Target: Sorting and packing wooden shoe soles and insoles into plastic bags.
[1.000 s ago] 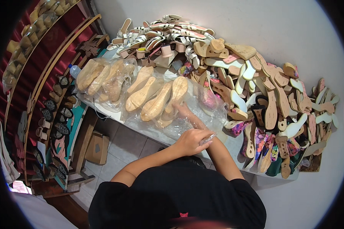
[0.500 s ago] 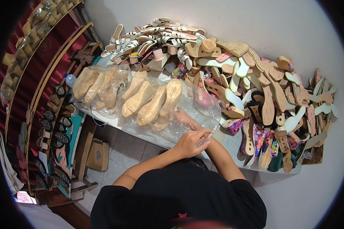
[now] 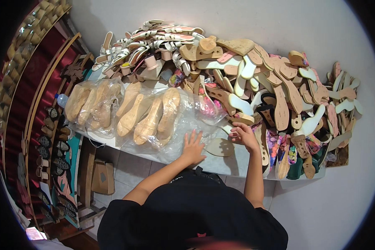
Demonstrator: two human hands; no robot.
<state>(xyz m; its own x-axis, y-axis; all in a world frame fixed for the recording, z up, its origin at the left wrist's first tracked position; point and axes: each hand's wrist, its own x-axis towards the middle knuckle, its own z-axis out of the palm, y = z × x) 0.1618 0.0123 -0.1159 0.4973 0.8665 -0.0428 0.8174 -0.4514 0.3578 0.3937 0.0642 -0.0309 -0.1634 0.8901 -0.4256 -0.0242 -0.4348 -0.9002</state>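
My left hand lies with its fingers spread on the loose part of a clear plastic bag. Inside that bag, several pale wooden shoe soles lie side by side. Over the table's front part, my right hand has its fingers apart and slightly bent, with nothing seen in them. Just left of it, a flat pale insole rests on the table. A second clear bag of wooden soles sits to the left of the first.
Wooden soles and insoles are heaped along the table's right side. White strappy sandals are piled at the back, against the wall. Racks of shoes stand at the left. On the floor, a cardboard box sits below the table.
My right hand has come out of the plastic bag and moved right. My left hand has left my right forearm and now lies flat on the bag. The whole view has shifted slightly.
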